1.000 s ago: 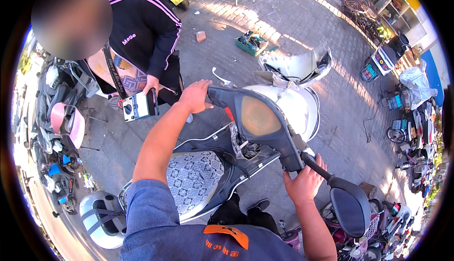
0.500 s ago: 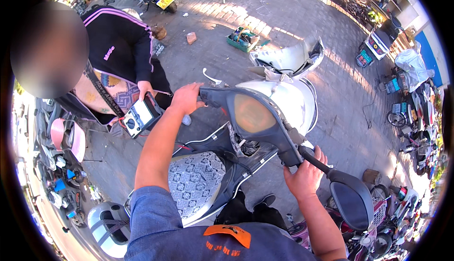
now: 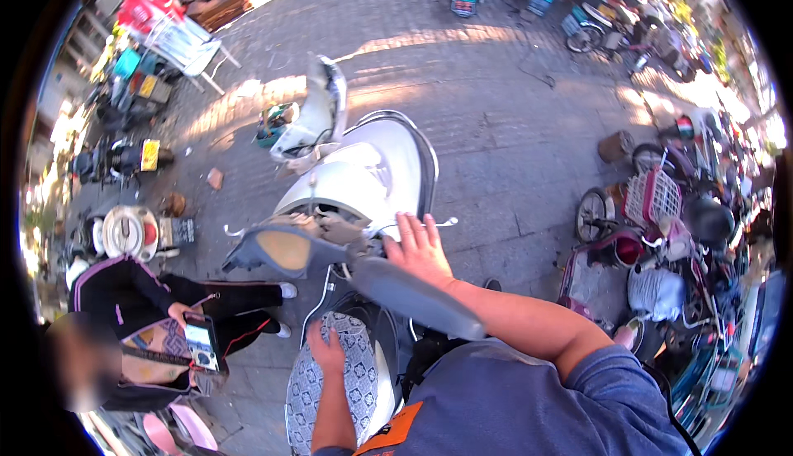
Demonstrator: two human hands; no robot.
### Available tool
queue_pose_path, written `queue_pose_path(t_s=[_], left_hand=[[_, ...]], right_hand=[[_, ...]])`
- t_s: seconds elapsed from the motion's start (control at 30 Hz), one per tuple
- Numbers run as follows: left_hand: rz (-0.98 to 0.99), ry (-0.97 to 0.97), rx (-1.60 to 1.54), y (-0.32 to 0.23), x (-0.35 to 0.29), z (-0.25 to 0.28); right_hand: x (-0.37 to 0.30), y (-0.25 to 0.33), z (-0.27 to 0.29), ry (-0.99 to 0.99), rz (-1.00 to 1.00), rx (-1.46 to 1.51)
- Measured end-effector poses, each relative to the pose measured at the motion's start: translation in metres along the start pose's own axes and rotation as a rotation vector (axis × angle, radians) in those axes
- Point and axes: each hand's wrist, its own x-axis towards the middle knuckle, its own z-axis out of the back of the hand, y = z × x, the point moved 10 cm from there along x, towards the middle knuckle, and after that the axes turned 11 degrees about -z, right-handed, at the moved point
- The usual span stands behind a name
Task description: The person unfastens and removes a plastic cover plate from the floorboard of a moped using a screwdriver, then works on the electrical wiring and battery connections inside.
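Note:
A white scooter (image 3: 372,175) stands in front of me on brick paving. Its dark grey handlebar housing (image 3: 396,287), with a tan oval panel (image 3: 281,249) at one end, is turned across the frame. My right hand (image 3: 417,245) lies flat on top of the housing with the fingers spread toward the front fairing. My left hand (image 3: 325,347) rests on the patterned grey seat cover (image 3: 310,390), holding nothing. Exposed wiring shows under the housing.
A person in a black jacket with pink stripes (image 3: 132,299) crouches at the left holding a phone (image 3: 200,342). A detached white body panel (image 3: 318,113) and a green crate (image 3: 277,121) lie ahead. Parked bikes and a pink basket (image 3: 652,200) crowd the right side.
My view has swung round. My left hand let go of the handlebar end and dropped onto the seat. My right hand left the grip and now lies on the housing.

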Motion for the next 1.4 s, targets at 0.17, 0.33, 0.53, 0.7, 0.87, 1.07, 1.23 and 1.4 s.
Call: queue_pose_path(t_s=[0.17, 0.33, 0.53, 0.7, 0.87, 1.07, 1.23, 1.4], left_hand=[[0.514, 0.328, -0.185, 0.015, -0.195, -0.085], [0.538, 0.996, -0.189, -0.019, -0.298, -0.157], [0.144, 1.011, 0.248, -0.111, -0.224, -0.234], [0.368, 0.715, -0.076, -0.234, -0.118, -0.255], [0.723, 0.653, -0.323, -0.244, -0.103, -0.283], [0.588, 0.7, -0.08, -0.233, -0.065, -0.35], [0.658, 0.693, -0.209, -0.228, -0.066, -0.426], [0.801, 0.493, -0.279, -0.251, 0.011, -0.418]], right_hand=[[-0.04, -0.039, 0.106, -0.116, 0.317, 0.607], [-0.079, -0.191, 0.015, 0.469, 0.175, 0.453], [-0.144, -0.414, -0.091, 0.946, -0.171, 0.053], [-0.126, -0.486, -0.14, 0.98, -0.244, 0.155], [-0.096, -0.531, -0.165, 0.907, -0.367, 0.282], [-0.084, -0.617, -0.207, 0.936, -0.456, 0.197], [-0.027, -0.692, -0.19, 0.975, -0.476, 0.016], [0.097, -0.723, -0.184, 0.961, -0.411, 0.023]])
